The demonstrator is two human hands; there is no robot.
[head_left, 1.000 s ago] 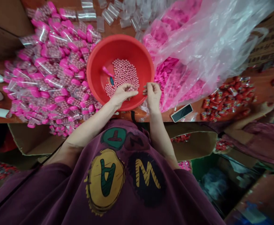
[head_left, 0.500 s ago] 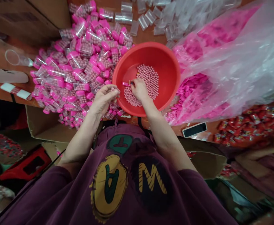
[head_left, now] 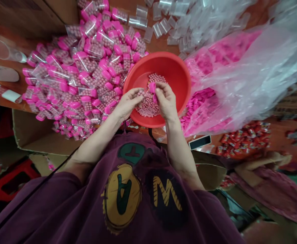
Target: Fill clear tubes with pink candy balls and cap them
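Note:
My left hand [head_left: 131,103] pinches a small clear tube filled with pink beads [head_left: 142,93]; the fingers partly cover it. Facing it, my right hand [head_left: 167,101] is closed on a bright pink cap [head_left: 152,87], with another pink piece lower down by the fingers. Tube and cap are close together but apart. Both hands are over a red basin [head_left: 180,73], where loose pink beads [head_left: 149,110] lie at the bottom. Left of the basin spreads a big heap of pink-capped tubes full of beads [head_left: 87,73].
Empty clear tubes [head_left: 161,28] lie at the back. A plastic bag [head_left: 239,74] covers pink caps [head_left: 197,101] on the right. A phone [head_left: 200,142] and red-wrapped pieces [head_left: 245,139] lie near the table edge. Another person's arm [head_left: 257,166] is at the right. Cardboard boxes [head_left: 39,135] stand below.
My left hand has moved right, over the basin, with the tube. My right hand has risen from the beads and now holds the pink cap up facing the tube. The view has shifted slightly.

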